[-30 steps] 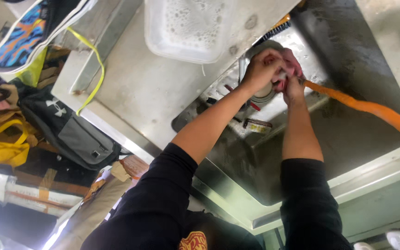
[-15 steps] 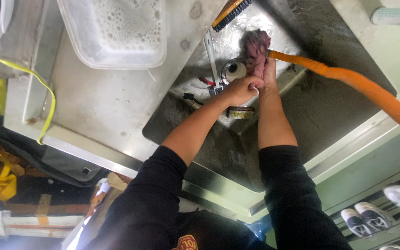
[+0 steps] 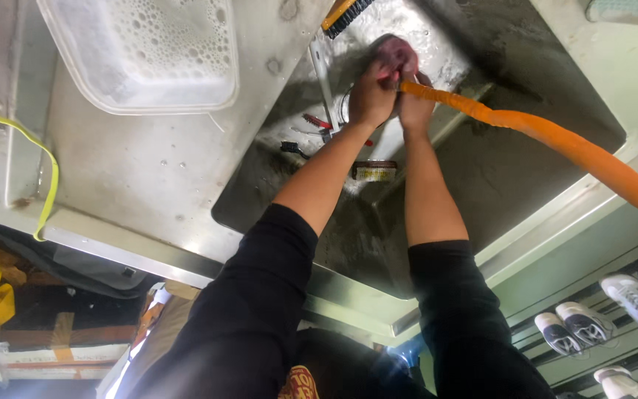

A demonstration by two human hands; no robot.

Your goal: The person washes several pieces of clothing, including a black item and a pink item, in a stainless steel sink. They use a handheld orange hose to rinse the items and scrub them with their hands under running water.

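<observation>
Sink, wash under way: left hand and right hand, fingers closed on a pink cloth beside the orange hose. Brush and sudsy tub idle on the counter; rinsing seemingly unfinished.

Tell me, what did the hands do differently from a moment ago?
Not much. Both hands, left hand and right hand, stay pressed together on the pinkish cloth over the sink, by the orange hose. The camera shifted, so the soapy tub slid left.
</observation>
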